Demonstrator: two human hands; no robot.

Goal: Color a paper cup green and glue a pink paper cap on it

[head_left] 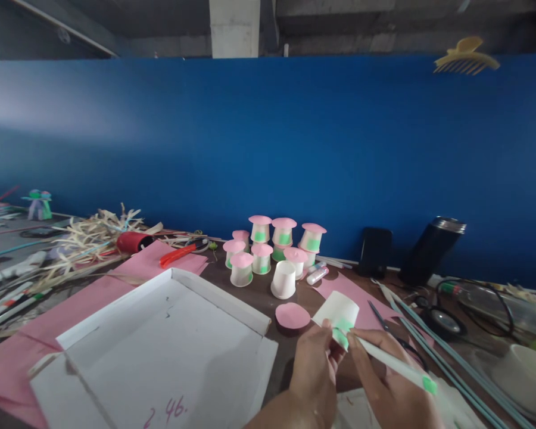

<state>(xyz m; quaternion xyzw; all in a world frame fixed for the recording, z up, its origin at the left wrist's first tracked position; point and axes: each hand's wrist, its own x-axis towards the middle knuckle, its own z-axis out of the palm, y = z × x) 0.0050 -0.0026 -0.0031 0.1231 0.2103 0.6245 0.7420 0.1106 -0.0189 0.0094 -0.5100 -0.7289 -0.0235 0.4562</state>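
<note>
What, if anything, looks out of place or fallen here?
A red cylindrical container lies on its side beside tangled pale strips, perhaps tipped over. A yellow toothed clip sits oddly high, at the top of the wide blue partition.

The dark brown table [216, 276] is bearing pink paper sheets [31, 342] on the left, a white cardboard tray [196, 351] partly overlapping them. Pink-topped paper cups [242, 274] are standing farther back (some stacked), near a plain white cup [283, 281]. A pink paper disc [292, 316] is lying nearer; a black phone [375, 252] and flask [430, 253] are standing along the back.
</note>
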